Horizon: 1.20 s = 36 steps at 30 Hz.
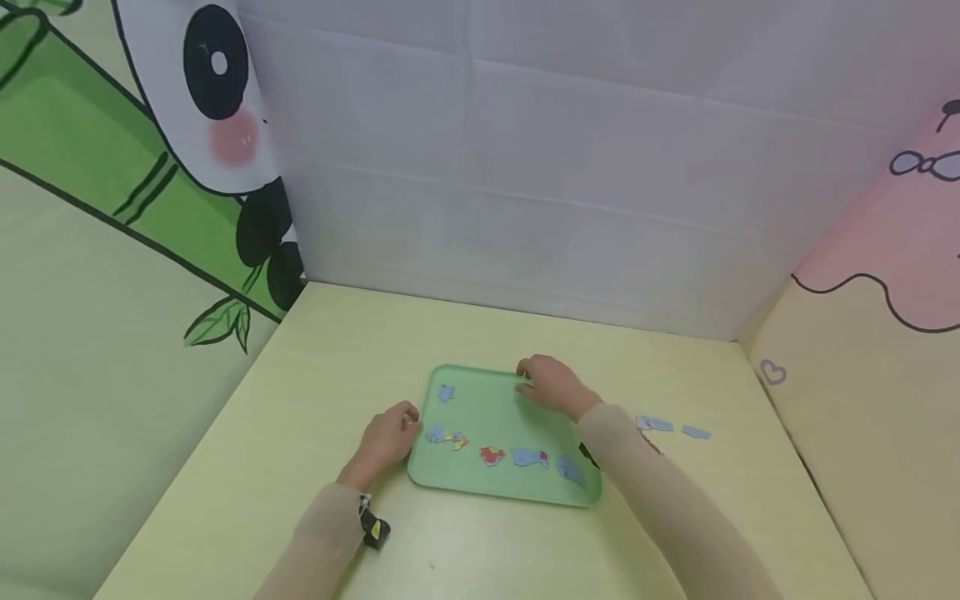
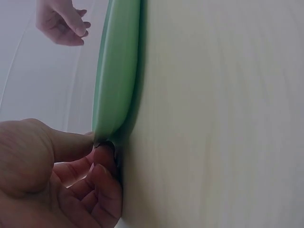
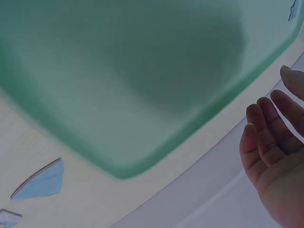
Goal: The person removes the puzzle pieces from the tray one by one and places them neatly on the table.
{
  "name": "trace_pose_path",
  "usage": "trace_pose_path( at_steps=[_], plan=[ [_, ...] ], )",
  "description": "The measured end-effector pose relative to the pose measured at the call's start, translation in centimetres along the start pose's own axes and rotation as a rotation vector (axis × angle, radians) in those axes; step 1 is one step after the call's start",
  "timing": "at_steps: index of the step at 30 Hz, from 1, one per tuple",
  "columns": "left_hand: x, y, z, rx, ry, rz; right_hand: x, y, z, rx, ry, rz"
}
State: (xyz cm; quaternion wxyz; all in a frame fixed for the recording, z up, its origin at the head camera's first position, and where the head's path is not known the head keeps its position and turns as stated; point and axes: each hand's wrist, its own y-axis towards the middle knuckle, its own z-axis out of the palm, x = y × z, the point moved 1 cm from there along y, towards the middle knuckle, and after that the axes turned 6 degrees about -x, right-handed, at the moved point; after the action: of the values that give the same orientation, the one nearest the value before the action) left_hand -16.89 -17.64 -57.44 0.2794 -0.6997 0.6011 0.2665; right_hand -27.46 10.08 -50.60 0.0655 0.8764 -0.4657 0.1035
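Observation:
A light green tray (image 1: 480,492) lies on the table, with several small flat cut-out pieces on it. My left hand (image 1: 386,437) grips the tray's left rim; in the left wrist view the left thumb and fingers (image 2: 107,183) pinch the edge. Over the far rim, my right hand (image 1: 553,385) holds nothing, its fingers loosely bent. Along the tray's near side lie a red piece (image 1: 492,456), a blue piece with a red spot (image 1: 531,457) and a blue piece (image 1: 571,471). Farther left are a blue-and-yellow piece (image 1: 447,437) and a small blue piece (image 1: 446,392).
Two more light blue pieces, one longer (image 1: 655,423) and one shorter (image 1: 696,432), lie on the pale yellow table (image 1: 360,333) right of the tray. A white wall panel (image 1: 525,208) stands behind, with printed panels on both sides.

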Motion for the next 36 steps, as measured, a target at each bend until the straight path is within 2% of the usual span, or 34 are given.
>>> trace_pose_path(
  at_steps=[8,16,21,26,30,36],
  plan=[
    [0.1,0.1,0.0,0.01,0.011,0.004,2.8,1.8,1.8,0.05,0.038,-0.016],
    [-0.3,0.1,-0.1,-0.005,0.019,-0.003,5.0,3.5,4.0,0.055,0.088,-0.022],
    [-0.2,0.0,0.0,-0.002,0.02,-0.007,6.3,4.1,5.1,0.05,0.14,0.023],
    [-0.1,-0.1,0.0,0.001,0.019,0.011,7.3,4.5,6.0,0.025,0.148,0.077],
    [-0.1,-0.2,0.3,0.005,0.02,0.013,7.7,4.5,6.5,0.015,0.143,0.118],
    [-0.2,-0.3,0.1,-0.009,0.024,0.009,7.8,4.9,7.0,-0.019,0.182,0.136]
  ],
)
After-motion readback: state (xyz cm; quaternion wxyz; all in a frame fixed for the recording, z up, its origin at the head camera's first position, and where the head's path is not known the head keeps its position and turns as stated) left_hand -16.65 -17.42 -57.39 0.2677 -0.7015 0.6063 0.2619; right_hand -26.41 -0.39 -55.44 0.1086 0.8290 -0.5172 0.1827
